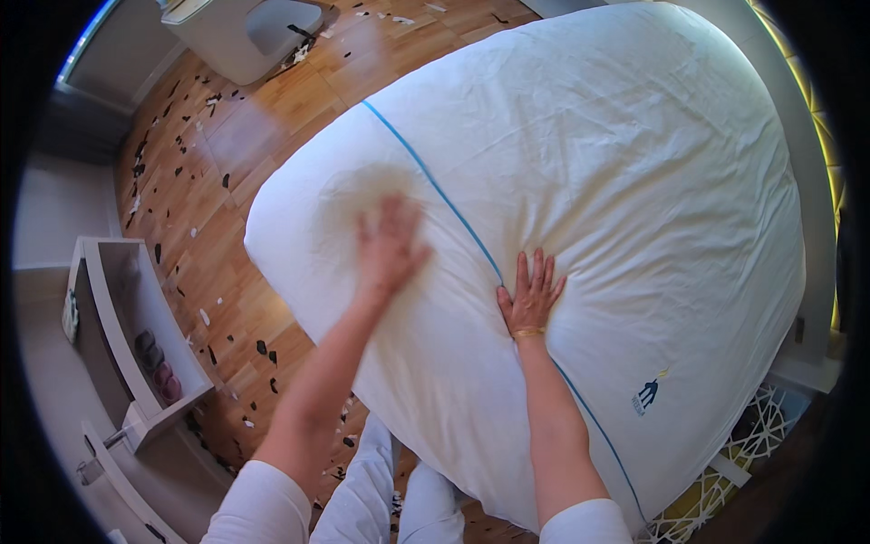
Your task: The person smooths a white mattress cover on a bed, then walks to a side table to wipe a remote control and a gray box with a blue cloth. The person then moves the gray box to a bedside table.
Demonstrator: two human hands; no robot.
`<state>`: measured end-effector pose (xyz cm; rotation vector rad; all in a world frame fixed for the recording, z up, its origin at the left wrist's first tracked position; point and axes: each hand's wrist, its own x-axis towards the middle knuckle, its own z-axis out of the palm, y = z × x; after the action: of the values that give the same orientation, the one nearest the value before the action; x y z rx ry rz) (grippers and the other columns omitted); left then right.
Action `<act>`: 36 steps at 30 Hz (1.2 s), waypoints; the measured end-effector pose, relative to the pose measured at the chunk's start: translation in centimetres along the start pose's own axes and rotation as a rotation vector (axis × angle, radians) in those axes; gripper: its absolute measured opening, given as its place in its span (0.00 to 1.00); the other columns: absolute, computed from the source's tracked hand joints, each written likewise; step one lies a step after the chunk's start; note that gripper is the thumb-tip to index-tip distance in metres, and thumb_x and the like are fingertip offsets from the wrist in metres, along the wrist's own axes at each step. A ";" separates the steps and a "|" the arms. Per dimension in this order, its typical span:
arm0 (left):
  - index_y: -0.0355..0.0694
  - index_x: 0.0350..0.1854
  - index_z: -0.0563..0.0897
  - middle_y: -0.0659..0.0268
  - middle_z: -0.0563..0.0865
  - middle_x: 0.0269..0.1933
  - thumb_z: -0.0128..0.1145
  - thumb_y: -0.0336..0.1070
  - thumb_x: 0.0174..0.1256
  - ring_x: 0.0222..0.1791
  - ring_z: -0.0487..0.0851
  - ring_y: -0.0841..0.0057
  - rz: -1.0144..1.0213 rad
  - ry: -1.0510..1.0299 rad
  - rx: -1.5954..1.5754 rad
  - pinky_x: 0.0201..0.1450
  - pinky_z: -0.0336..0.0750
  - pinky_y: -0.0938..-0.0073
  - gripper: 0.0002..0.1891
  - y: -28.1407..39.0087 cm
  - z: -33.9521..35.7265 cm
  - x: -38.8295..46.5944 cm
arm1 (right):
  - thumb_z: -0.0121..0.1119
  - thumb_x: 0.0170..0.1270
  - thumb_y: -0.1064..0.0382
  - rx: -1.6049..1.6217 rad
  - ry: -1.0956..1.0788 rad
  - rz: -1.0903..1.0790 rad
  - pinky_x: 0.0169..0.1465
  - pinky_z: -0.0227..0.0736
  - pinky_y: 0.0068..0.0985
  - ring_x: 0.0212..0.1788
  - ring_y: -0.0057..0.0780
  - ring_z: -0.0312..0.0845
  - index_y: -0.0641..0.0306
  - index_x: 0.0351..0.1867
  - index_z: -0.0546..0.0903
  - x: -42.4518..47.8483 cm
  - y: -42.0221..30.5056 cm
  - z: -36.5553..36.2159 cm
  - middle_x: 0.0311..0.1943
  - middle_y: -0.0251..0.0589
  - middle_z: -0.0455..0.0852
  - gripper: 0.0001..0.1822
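Observation:
A large bed covered by a white fitted sheet point(652, 224) fills the middle and right of the head view. My left hand point(391, 241), blurred, is over the sheet left of a thin blue piping line point(442, 190); its fingers are spread and it holds nothing. Flat on the cloth beside the piping lies my right hand point(532, 292), fingers apart, with a thin yellowish band at the wrist. Creases fan out from it towards the upper right. A small embroidered emblem point(649, 394) sits on the sheet at the lower right.
Black and white scraps point(262, 347) litter the wooden floor point(272, 136) on the left. Beyond them stands a white box-like container point(224, 41). An open shoe cabinet point(146, 326) holding shoes is at the left. A white lattice piece point(754, 435) lies at the lower right.

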<state>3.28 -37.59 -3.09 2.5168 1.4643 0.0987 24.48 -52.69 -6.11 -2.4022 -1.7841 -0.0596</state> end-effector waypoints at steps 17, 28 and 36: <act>0.50 0.66 0.60 0.63 0.51 0.71 0.47 0.62 0.56 0.71 0.45 0.63 1.099 -0.344 -0.425 0.68 0.44 0.51 0.36 25.1 5.5 3.8 | 0.54 0.49 0.37 0.148 -0.184 0.069 0.64 0.34 0.60 0.70 0.44 0.40 0.46 0.65 0.59 1.1 0.7 0.4 0.67 0.39 0.51 0.41; 0.51 0.67 0.59 0.62 0.52 0.70 0.49 0.54 0.59 0.70 0.47 0.63 0.314 0.039 0.105 0.68 0.40 0.50 0.33 4.6 -0.4 26.3 | 0.53 0.47 0.34 0.187 -0.176 0.126 0.64 0.36 0.58 0.70 0.36 0.38 0.39 0.63 0.61 0.5 1.0 0.4 0.67 0.32 0.51 0.40; 0.48 0.67 0.58 0.60 0.54 0.70 0.46 0.53 0.61 0.70 0.49 0.62 0.250 0.055 0.081 0.67 0.42 0.50 0.32 2.4 0.0 25.9 | 0.47 0.51 0.32 0.170 -0.160 0.132 0.62 0.40 0.60 0.70 0.37 0.40 0.40 0.64 0.60 0.7 0.5 0.7 0.67 0.33 0.51 0.38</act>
<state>18.19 -16.33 -3.95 2.7739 1.1870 0.1539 25.11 -52.05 -6.74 -2.4537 -1.6125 0.2953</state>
